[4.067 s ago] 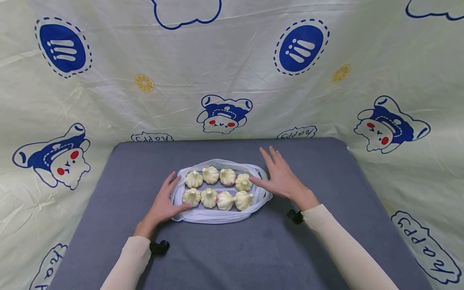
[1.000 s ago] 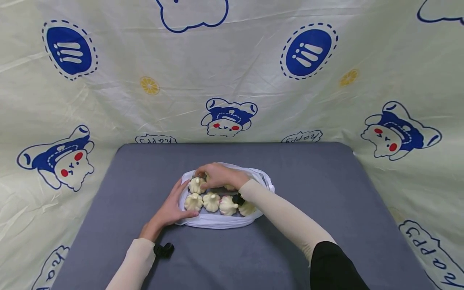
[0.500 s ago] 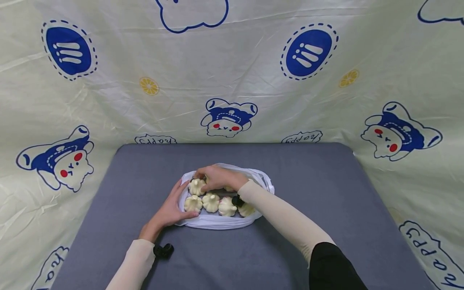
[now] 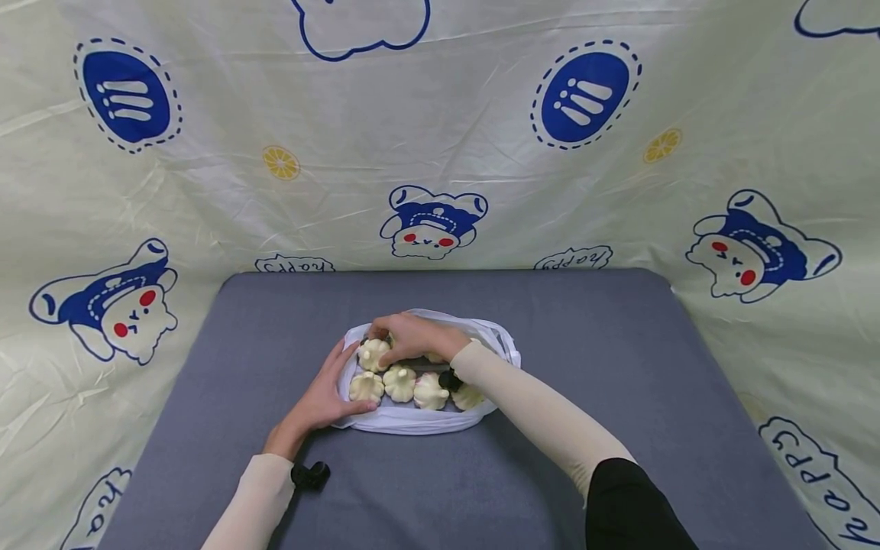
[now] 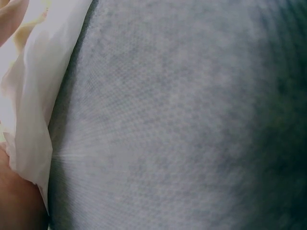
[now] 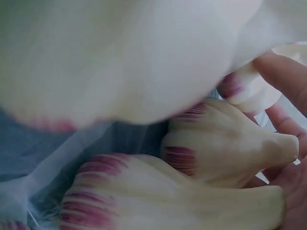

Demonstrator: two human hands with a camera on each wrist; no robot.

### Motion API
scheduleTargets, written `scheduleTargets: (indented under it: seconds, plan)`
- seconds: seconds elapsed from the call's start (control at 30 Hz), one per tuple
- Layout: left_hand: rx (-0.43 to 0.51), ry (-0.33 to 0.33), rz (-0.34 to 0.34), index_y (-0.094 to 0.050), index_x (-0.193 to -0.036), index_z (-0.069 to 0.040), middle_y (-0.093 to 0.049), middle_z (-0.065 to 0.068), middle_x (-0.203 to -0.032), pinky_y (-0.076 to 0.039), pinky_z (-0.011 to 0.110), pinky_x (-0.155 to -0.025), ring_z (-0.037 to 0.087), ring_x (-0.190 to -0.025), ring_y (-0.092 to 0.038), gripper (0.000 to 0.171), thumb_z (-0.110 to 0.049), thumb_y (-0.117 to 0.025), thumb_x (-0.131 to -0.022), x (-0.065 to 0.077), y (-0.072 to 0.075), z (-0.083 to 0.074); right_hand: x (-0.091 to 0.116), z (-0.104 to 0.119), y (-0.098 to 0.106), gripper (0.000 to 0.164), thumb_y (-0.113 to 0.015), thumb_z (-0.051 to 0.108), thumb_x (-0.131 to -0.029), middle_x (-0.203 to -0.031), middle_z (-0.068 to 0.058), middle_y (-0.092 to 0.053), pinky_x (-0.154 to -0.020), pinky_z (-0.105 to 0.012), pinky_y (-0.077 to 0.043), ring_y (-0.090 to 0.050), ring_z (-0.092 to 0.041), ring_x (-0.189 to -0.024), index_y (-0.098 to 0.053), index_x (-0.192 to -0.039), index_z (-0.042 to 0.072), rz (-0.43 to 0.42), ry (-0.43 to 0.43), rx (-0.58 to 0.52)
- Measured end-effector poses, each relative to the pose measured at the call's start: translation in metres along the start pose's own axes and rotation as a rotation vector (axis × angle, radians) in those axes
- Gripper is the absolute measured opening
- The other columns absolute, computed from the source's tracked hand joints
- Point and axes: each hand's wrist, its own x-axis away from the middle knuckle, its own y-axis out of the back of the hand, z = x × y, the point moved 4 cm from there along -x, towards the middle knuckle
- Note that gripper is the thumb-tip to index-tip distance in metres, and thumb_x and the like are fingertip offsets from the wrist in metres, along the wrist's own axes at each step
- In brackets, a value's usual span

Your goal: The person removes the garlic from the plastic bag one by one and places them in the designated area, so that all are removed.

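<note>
A white plastic bag lies with its mouth spread wide, and cream garlic bulbs sit inside in two rows. My right hand reaches across the back row, its fingers and thumb curled round the back-left bulb. In the right wrist view, thumb and fingers stand either side of a bulb, with purple-streaked bulbs close by. Most of the back row is hidden under this hand. My left hand rests on the bag's left end, fingers along the side and thumb on the front rim.
A grey cloth-covered table lies under the bag. Behind and beside it hangs a pale printed curtain. The right sleeve with its black wrist camera covers part of the bag's right end.
Some seconds ago my right hand hovered spread at the bag's right end; it has since moved left onto the back-left garlic bulb. Over the last second both hands barely shift.
</note>
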Motion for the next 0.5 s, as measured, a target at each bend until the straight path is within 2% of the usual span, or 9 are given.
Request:
scheduleTargets:
  seconds: [0.23, 0.5]
  plan:
    - [-0.01, 0.012, -0.005, -0.024, -0.165, -0.017, -0.004, 0.018, -0.173, -0.021, 0.071, -0.119, 0.046, -0.157, -0.011, 0.113, -0.041, -0.09, -0.076, 0.0, -0.001, 0.001, 0.002, 0.002, 0.005, 0.047, -0.079, 0.027, -0.092, -0.135, -0.012, -0.068, -0.108, -0.04, -0.049, -0.063, -0.024, -0.126, -0.063, -0.134, 0.016, 0.0, -0.001, -0.019]
    - [-0.021, 0.014, -0.01, -0.022, -0.165, -0.019, -0.003, 0.019, -0.173, -0.021, 0.071, -0.119, 0.047, -0.157, -0.01, 0.114, -0.043, -0.09, -0.077, 0.0, -0.001, 0.003, 0.009, 0.001, 0.015, 0.044, -0.078, 0.029, -0.093, -0.134, -0.009, -0.068, -0.108, -0.038, -0.05, -0.063, -0.023, -0.125, -0.062, -0.133, 0.02, -0.034, -0.017, -0.036]
